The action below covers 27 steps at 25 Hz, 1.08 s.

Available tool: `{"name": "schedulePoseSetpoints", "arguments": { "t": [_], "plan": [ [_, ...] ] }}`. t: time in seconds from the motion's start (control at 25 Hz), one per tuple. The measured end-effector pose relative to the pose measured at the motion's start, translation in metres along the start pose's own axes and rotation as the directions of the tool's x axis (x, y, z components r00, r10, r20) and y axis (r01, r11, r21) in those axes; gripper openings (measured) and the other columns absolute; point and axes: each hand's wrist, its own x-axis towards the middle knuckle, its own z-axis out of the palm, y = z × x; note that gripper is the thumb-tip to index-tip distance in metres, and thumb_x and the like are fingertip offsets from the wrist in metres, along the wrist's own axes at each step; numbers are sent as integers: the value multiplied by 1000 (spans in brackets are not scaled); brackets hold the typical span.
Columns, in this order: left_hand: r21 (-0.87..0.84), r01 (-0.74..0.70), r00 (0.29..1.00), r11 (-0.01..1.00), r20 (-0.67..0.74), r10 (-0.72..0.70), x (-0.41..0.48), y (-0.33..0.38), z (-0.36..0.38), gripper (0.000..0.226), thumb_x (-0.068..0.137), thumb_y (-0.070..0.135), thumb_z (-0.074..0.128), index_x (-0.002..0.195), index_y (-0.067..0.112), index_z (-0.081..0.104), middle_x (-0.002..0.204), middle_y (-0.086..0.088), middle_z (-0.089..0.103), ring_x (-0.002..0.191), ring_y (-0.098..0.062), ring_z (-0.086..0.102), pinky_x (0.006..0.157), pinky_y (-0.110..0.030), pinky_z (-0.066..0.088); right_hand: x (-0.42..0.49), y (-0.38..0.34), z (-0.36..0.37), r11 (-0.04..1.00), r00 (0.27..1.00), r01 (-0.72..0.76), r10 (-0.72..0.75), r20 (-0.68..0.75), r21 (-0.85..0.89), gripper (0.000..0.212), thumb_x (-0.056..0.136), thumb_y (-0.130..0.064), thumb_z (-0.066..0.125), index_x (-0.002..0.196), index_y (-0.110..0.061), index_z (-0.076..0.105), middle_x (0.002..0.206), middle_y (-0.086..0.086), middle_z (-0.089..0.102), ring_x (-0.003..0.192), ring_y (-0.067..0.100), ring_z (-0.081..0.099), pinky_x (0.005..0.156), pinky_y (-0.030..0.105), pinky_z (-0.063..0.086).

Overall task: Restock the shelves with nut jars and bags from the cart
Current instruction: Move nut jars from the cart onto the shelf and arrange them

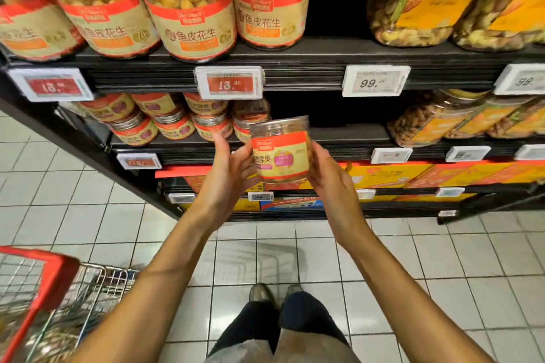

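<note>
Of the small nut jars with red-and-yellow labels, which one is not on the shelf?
The nut jar held between left hand and right hand; the other jars sit stacked on the shelf.

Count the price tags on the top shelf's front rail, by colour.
Red price tags: 2
White price tags: 2
Total: 4
</note>
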Motion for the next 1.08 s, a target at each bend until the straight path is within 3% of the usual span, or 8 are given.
{"name": "schedulePoseSetpoints", "arguments": {
  "t": [0.12, 0.24, 0.4, 0.48, 0.64, 0.76, 0.96, 1.08],
  "plan": [
    [62, -28, 998, 998, -46, 30, 4, -10, 2, 69, 90, 63, -6, 130, 37, 43, 118, 18, 63, 108, 5, 59, 83, -7, 46, 13, 1, -1, 993, 998, -28, 35, 60, -117, 36, 102, -35, 21, 99, -43, 56, 87, -33, 67, 90, -18, 59, 71, 0, 42],
    [61, -82, 989, 995, -115, 88, 7, -16, 5, 60, 92, 59, -4, 131, 43, 38, 119, 27, 58, 114, 11, 51, 92, -6, 39, 27, 7, 0, 979, 997, 33, -17, 81, -200, 30, 97, -43, 25, 105, -41, 54, 100, -27, 60, 90, -22, 56, 70, -2, 40],
    [45, -219, 945, 975, -237, 224, 29, -22, 0, 68, 93, 62, 15, 146, 22, 32, 145, 7, 44, 131, -3, 42, 109, -21, 33, 52, 19, -5, 994, 983, 107, -101, 152, -28, 34, 92, -52, 31, 98, -36, 60, 92, -25, 68, 92, -17, 59, 71, 1, 44],
    [107, -265, 909, 958, -303, 286, 46, -28, -4, 93, 75, 80, 35, 145, 20, 33, 145, 2, 43, 132, -10, 42, 110, -31, 34, 74, 27, -5, 985, 966, 150, -163, 198, 83, 33, 97, -43, 27, 106, -34, 57, 97, -28, 68, 100, -12, 59, 82, 6, 46],
    [163, -395, 866, 904, -264, 425, 72, -35, -10, 125, 46, 100, 24, 147, 26, 30, 151, 4, 36, 140, -10, 32, 117, -39, 23, 114, 43, 0, 973, 950, 199, -221, 219, 117, 51, 101, -35, 18, 140, -8, 38, 143, 2, 45, 130, 11, 44, 113, 31, 31],
    [67, -491, 835, 869, -249, 491, 90, -31, -13, 100, 71, 80, 9, 145, 18, 35, 146, 1, 44, 135, -9, 40, 117, -40, 24, 138, 48, 5, 953, 933, 245, -283, 224, 180, 49, 102, -30, 19, 138, -4, 40, 143, 7, 46, 130, 12, 44, 113, 33, 31],
    [280, -418, 748, 864, -434, 503, 115, -20, -23, 102, 64, 80, 9, 141, 22, 40, 142, 4, 48, 134, -15, 41, 115, -45, 24, 174, 35, 17, 894, 888, 326, -401, 224, 306, 52, 100, -23, 24, 79, -25, 72, 104, -3, 69, 105, 7, 59, 100, 25, 42],
    [291, -400, 717, 869, -491, 495, 125, -24, -22, 93, 67, 81, 12, 137, 30, 46, 139, 16, 48, 128, -1, 43, 113, -35, 27, 194, 43, 22, 923, 888, 368, -385, 252, 113, 45, 101, -38, 21, 126, -21, 54, 126, -8, 58, 109, -1, 55, 91, 11, 42]
  ]
}}
